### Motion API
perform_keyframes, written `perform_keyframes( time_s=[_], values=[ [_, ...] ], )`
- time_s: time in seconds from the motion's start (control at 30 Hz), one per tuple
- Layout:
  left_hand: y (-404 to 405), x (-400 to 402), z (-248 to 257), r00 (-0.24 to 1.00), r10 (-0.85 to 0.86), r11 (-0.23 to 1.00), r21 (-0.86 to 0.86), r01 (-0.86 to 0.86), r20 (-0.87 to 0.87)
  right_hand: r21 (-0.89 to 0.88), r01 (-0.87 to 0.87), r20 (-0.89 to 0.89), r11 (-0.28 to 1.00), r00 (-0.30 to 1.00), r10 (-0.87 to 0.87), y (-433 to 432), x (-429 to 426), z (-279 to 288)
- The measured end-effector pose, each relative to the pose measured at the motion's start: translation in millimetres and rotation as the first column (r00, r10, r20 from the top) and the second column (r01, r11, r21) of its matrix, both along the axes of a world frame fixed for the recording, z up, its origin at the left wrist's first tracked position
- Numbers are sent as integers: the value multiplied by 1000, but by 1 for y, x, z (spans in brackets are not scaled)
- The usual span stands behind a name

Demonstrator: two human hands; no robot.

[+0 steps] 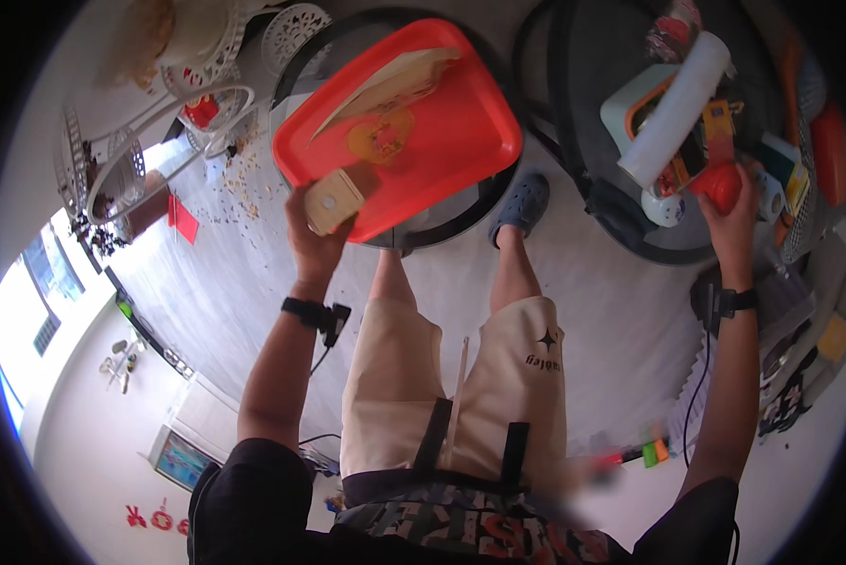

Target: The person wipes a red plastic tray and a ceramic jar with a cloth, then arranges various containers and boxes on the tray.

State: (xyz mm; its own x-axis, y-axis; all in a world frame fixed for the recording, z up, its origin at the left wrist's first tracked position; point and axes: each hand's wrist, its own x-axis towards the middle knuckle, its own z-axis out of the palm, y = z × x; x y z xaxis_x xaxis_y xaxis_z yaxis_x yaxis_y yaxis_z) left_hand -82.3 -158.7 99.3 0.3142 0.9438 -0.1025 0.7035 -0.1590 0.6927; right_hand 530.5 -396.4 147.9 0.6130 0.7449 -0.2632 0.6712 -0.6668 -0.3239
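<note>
My left hand (317,244) grips a small tan cardboard box (335,200) with a pale round spot on its face. The box is held over the near left corner of a red plastic tray (458,152). Inside the tray, a brown paper piece (395,85), perhaps a bag, leans along the far left side. A yellow printed mark (382,138) shows on the tray floor. Off to the right, the fingers of my right hand (734,212) are closed around a rounded red object (721,185) at a second table; its exact kind is unclear.
The tray rests on a round black-rimmed table (476,212). On the dark round table (578,78) at right, a white roll (677,109) lies across a pale green box (617,106). White metal stands (243,106) and scattered bits (243,191) are on the left.
</note>
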Motion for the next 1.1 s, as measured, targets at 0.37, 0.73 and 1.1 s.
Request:
perform_keyframes(
  time_s=[0.37,0.73,1.1],
  values=[
    [72,-35,-36,982,180,983,31,-182,58,-25,-39,275,999,961,44,-7,-10,88],
    [80,-50,-47,963,213,977,-10,-214,162,-110,-663,185,741,719,670,96,-297,184],
    [88,-50,-49,971,148,989,-6,-149,187,-39,-764,241,644,618,748,277,-483,40]
  ],
)
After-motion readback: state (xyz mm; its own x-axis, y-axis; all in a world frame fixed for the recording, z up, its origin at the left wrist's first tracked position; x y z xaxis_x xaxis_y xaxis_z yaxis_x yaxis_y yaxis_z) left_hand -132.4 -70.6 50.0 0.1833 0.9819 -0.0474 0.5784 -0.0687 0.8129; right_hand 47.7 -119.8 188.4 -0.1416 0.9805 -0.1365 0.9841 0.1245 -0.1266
